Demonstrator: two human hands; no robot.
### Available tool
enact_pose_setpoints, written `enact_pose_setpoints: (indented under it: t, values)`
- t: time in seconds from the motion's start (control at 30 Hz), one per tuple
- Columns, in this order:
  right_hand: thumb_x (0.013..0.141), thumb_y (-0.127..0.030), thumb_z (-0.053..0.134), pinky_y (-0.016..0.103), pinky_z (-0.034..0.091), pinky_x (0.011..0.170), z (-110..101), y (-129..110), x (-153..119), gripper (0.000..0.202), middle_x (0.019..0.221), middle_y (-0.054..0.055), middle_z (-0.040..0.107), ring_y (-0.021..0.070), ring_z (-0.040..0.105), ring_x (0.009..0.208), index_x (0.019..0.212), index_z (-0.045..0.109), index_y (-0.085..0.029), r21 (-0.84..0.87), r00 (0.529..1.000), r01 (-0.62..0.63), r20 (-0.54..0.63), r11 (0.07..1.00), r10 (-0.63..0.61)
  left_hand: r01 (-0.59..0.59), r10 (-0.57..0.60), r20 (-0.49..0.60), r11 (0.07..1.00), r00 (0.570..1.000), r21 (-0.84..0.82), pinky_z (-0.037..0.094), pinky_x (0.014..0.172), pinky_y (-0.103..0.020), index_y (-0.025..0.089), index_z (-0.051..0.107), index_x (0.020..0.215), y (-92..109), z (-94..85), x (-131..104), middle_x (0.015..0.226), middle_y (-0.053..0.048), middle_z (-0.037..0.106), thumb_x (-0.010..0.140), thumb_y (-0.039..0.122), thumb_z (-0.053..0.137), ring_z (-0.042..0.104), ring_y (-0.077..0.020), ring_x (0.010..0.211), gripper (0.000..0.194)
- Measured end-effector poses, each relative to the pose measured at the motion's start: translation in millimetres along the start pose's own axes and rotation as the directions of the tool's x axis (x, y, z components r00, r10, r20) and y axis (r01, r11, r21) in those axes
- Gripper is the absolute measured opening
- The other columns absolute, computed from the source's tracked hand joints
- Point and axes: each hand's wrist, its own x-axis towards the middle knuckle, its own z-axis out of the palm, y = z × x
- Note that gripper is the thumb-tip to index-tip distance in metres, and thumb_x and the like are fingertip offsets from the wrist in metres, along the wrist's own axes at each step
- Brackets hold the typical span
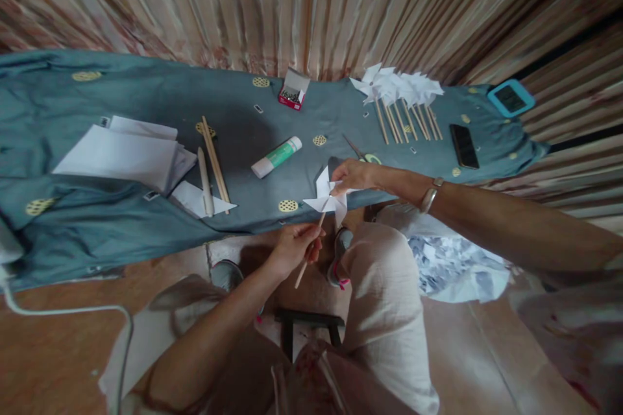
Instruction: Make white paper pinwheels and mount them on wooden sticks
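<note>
White paper makes up the pinwheel [324,200] held at the near edge of the cloth-covered surface [341,110], its blades at the top of a wooden stick [302,270] that slants down and to the left. The left hand [296,248] has its fingers closed round the stick a little below the blades. The right hand [356,174] has its fingers drawn together on the paper beside the centre, where a small dark spot [331,193] shows, perhaps a pin; how hard they press cannot be told. To do this well, hold the left grip firm and close under the blades, so the stick does not twist, and push straight toward the centre without creasing the folds. The other pinwheels [402,87] lie farther back to the right, so it seems wise to work here without reaching across them
</note>
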Motion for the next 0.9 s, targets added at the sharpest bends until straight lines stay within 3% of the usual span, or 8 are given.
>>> enact_pose_setpoints:
  t: [0.23, 0.6, 0.9]
  values:
    - [0.066, -0.019, 0.073, 0.025, 0.039, 0.057, 1, 1, 3, 0.013, 0.056, -0.003, 0.058, 0.0121, 0.052, 0.058, 0.058, 0.063, -0.017, 0.013, 0.999, 0.014, 0.029, 1.0, -0.014, 0.024, -0.023, 0.035, 0.999, 0.999, -0.022, 0.044, 0.044, -0.024, 0.014, 0.063, 0.073, -5, 12.7, -1, 0.054, 0.0, 0.061, 0.07, 0.047, 0.072, 0.057, -0.0127, 0.043, 0.034]
    - [0.065, -0.022, 0.072, 0.024, 0.037, 0.056, 0, 7, 6, 0.009, 0.057, -0.004, 0.056, 0.0102, 0.049, 0.058, 0.063, 0.067, -0.015, 0.015, 0.998, 0.039, 0.039, 0.999, -0.039, -0.006, 0.006, -0.004, 1.0, 1.0, 0.013, 0.021, 0.036, -0.02, 0.014, 0.062, 0.065, 8, -10.2, 4, 0.046, 0.005, 0.052, 0.061, 0.051, 0.078, 0.039, -0.005, 0.032, 0.04]
    - [0.056, -0.026, 0.075, 0.023, 0.032, 0.053, 2, 8, 3, 0.014, 0.052, -0.006, 0.055, 0.0092, 0.046, 0.055, 0.056, 0.064, -0.018, 0.094, 0.995, 0.098, 0.011, 0.991, -0.1, -0.07, 0.069, 0.015, 0.99, 0.998, 0.121, 0.017, 0.038, -0.022, 0.013, 0.065, 0.068, 12, -13.0, 4, 0.045, 0.004, 0.051, 0.067, 0.046, 0.072, 0.038, -0.0049, 0.032, 0.034]
